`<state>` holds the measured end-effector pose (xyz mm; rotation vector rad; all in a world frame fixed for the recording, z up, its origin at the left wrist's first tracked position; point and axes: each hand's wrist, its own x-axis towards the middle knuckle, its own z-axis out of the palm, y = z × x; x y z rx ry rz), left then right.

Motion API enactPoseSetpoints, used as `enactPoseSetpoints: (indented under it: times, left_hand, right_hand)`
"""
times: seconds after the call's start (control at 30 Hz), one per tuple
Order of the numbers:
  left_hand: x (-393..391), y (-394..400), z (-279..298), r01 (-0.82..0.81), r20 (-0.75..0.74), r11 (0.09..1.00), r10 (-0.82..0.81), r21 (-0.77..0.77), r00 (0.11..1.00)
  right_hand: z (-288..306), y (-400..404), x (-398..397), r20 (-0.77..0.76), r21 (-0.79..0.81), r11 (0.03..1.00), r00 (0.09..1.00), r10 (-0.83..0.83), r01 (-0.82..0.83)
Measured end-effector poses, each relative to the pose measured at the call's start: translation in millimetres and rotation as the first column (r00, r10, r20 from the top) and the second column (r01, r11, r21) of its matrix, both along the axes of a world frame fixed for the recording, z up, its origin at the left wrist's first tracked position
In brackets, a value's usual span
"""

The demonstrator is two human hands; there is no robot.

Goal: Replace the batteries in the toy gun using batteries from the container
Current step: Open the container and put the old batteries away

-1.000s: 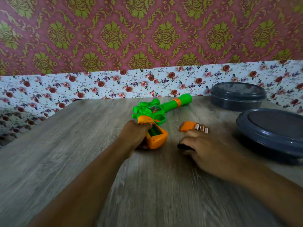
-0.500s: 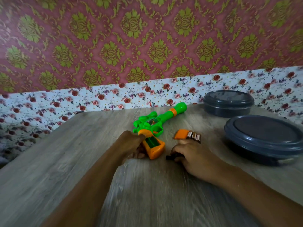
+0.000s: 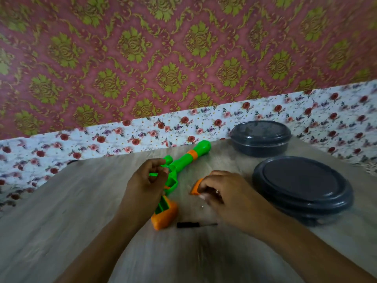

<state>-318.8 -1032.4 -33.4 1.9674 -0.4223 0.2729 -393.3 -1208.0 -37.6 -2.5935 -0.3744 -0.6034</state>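
The green and orange toy gun lies on the wooden table, barrel pointing to the far right. Its orange grip faces me with the battery compartment open. My left hand grips the gun's green body with curled fingers. My right hand curls down over the spot beside the loose orange battery cover. A metallic glint of a battery shows between its fingers; the other batteries are hidden under the hand.
A small black screwdriver lies on the table near the grip, and a tiny screw lies above it. Two dark grey lidded containers stand on the right, one near and one farther back. A flowered wall borders the table's far edge.
My left hand slid from the orange grip up onto the gun's green body. My right hand let go of the screwdriver, which now lies on the table, and moved over the batteries.
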Motion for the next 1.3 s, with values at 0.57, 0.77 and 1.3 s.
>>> enactPoseSetpoints:
  times: [0.57,0.77,1.3]
  left_hand:
    - [88,-238,9,0.28,-0.449,0.956,-0.287,-0.082,0.847]
    - [94,-261,1,0.281,-0.439,0.958,-0.28,-0.065,0.854]
    - [68,-166,27,0.308,-0.438,0.862,-0.477,-0.403,0.762]
  right_hand:
    - [33,-218,72,-0.096,-0.346,0.858,0.896,-0.434,0.379]
    - [26,-224,99,-0.04,-0.654,0.697,0.906,-0.422,0.296]
    - [70,-157,64,0.024,-0.764,0.604,0.946,-0.324,0.226]
